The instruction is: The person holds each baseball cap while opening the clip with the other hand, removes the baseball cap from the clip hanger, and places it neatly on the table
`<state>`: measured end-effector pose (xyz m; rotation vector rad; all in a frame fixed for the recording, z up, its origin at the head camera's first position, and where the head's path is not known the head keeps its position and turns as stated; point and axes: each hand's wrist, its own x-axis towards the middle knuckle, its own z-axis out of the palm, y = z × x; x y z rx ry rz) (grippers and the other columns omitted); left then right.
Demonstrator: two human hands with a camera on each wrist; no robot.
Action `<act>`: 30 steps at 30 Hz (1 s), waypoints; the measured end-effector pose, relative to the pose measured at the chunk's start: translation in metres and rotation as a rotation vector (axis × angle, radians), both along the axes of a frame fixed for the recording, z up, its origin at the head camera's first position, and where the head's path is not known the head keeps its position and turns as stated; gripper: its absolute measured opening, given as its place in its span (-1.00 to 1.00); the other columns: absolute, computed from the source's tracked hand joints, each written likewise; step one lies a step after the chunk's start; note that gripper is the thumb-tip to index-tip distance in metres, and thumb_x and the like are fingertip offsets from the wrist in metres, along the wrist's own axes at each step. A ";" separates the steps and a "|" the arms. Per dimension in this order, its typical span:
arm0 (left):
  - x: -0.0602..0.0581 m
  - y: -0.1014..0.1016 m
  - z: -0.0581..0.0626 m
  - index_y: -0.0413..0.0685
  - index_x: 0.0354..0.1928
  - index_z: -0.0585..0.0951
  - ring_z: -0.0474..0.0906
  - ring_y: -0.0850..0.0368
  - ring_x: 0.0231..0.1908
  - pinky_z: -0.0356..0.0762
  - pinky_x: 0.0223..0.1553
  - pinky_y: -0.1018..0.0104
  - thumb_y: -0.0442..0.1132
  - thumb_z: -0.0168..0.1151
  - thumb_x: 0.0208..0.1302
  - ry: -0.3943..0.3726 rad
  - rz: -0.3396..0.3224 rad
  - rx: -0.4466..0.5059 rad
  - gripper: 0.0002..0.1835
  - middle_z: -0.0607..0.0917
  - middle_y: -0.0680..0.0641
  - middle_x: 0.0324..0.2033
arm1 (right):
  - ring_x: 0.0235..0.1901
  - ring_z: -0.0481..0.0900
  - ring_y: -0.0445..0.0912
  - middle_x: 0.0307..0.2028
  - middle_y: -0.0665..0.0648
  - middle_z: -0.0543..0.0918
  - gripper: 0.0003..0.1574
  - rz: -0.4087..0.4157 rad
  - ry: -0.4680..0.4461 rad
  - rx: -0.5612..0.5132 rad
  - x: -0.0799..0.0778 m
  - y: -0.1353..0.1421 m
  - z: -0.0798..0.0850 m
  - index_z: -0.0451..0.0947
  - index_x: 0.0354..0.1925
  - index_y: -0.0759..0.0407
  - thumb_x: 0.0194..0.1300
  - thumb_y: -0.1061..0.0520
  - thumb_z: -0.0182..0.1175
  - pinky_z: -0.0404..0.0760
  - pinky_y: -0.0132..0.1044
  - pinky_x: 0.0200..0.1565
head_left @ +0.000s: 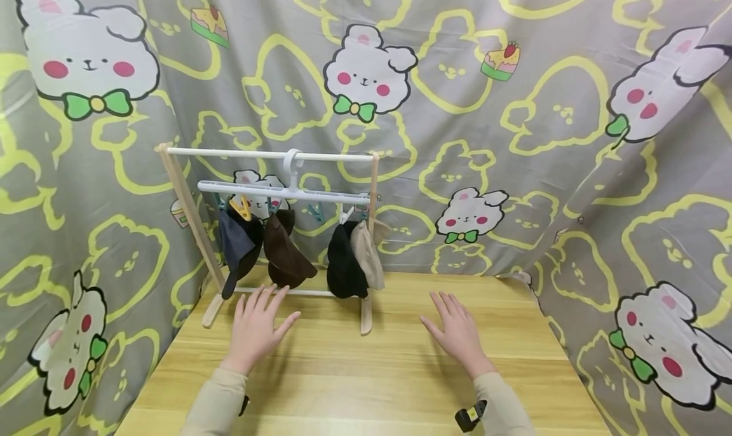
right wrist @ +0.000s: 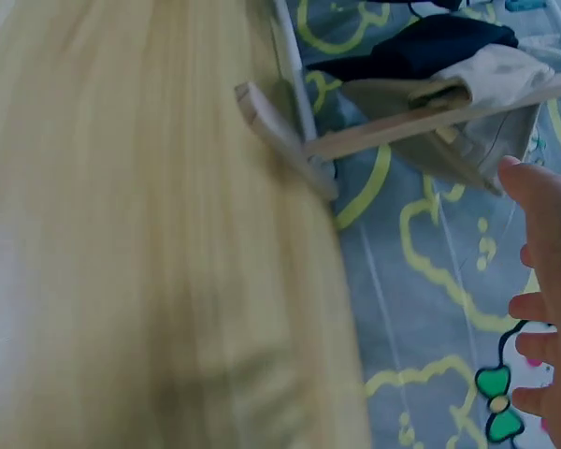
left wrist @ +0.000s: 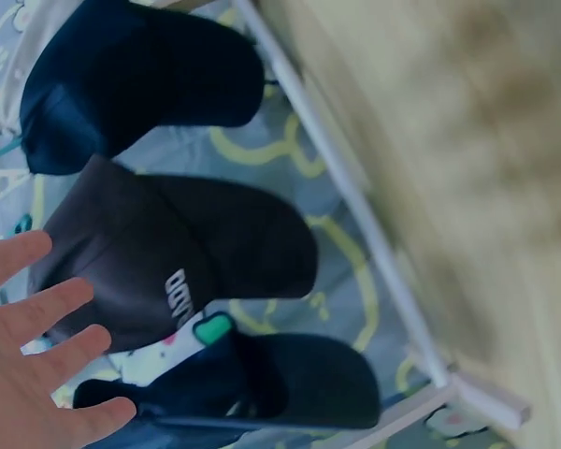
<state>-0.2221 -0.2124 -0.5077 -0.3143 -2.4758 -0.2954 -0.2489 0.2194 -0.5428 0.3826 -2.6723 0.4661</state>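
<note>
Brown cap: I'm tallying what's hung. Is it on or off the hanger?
On: the brown cap hangs by a teal clip from the white hanger.

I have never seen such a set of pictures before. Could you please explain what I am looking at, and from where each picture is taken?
There is no machine here, only a person's bare hands: the left hand and the right hand. The widest picture comes from a camera worn on the head, looking forward and down. The two smaller, tilted pictures come from wrist cameras, one for each hand. On the wood-grained table stands a rack. From its top bar hangs a pale hanger, and several caps hang below it on clips. Both hands have their fingers extended and hold nothing; the left is nearer the caps, the right is beside the rack.
</note>
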 end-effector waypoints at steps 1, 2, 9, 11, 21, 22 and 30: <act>-0.001 -0.001 0.004 0.09 0.26 0.52 0.41 -0.27 0.23 0.21 0.24 -0.34 0.19 0.34 0.08 0.020 -0.007 -0.002 -0.30 0.58 -0.23 0.15 | 0.34 0.33 0.27 0.30 0.32 0.44 -0.14 0.006 0.021 0.006 -0.003 -0.002 0.002 0.32 0.39 0.12 0.28 -0.25 0.22 0.32 0.26 0.27; -0.001 -0.003 0.007 0.07 0.24 0.53 0.42 -0.26 0.22 0.22 0.23 -0.33 0.18 0.36 0.06 0.044 -0.012 -0.004 -0.30 0.60 -0.23 0.13 | 0.33 0.34 0.27 0.28 0.31 0.46 -0.15 0.012 0.039 0.008 -0.006 -0.004 0.005 0.33 0.38 0.13 0.27 -0.24 0.22 0.33 0.26 0.26; -0.006 -0.020 0.026 0.01 0.16 0.59 0.49 -0.24 0.10 0.32 0.15 -0.29 0.21 0.28 0.07 0.173 -0.024 -0.046 -0.34 0.65 -0.22 0.02 | 0.19 0.50 0.20 0.15 0.25 0.58 -0.25 0.053 0.164 0.014 -0.021 -0.020 0.024 0.44 0.28 0.16 0.27 -0.20 0.25 0.46 0.18 0.17; -0.008 -0.025 0.032 -0.02 0.13 0.61 0.50 -0.25 0.08 0.32 0.14 -0.29 0.25 0.20 0.15 0.191 -0.033 -0.045 -0.37 0.66 -0.22 0.00 | 0.18 0.51 0.17 0.14 0.22 0.59 -0.27 0.058 0.172 0.011 -0.024 -0.024 0.030 0.45 0.28 0.14 0.28 -0.21 0.24 0.47 0.17 0.15; -0.019 -0.050 0.064 -0.12 0.03 0.66 0.54 -0.28 0.00 0.41 0.06 -0.23 0.40 -0.16 0.33 0.315 -0.028 -0.058 -0.24 0.68 -0.26 -0.06 | 0.22 0.49 0.21 0.15 0.26 0.59 -0.32 0.117 0.261 -0.026 -0.039 -0.044 0.056 0.48 0.24 0.18 0.26 -0.13 0.28 0.43 0.18 0.23; -0.020 -0.052 0.067 -0.13 0.02 0.66 0.55 -0.29 -0.01 0.42 0.06 -0.22 0.40 -0.17 0.34 0.324 -0.028 -0.061 -0.23 0.68 -0.27 -0.06 | 0.23 0.47 0.21 0.16 0.28 0.57 -0.31 0.130 0.279 -0.030 -0.041 -0.045 0.059 0.48 0.24 0.20 0.25 -0.11 0.29 0.40 0.17 0.26; -0.027 -0.067 0.088 -0.18 -0.01 0.66 0.54 -0.30 -0.02 0.43 0.03 -0.22 0.45 -0.31 0.37 0.354 -0.020 -0.073 -0.14 0.68 -0.29 -0.09 | 0.27 0.42 0.24 0.20 0.33 0.52 -0.27 0.204 0.397 -0.035 -0.052 -0.060 0.083 0.44 0.26 0.25 0.25 -0.10 0.29 0.34 0.13 0.32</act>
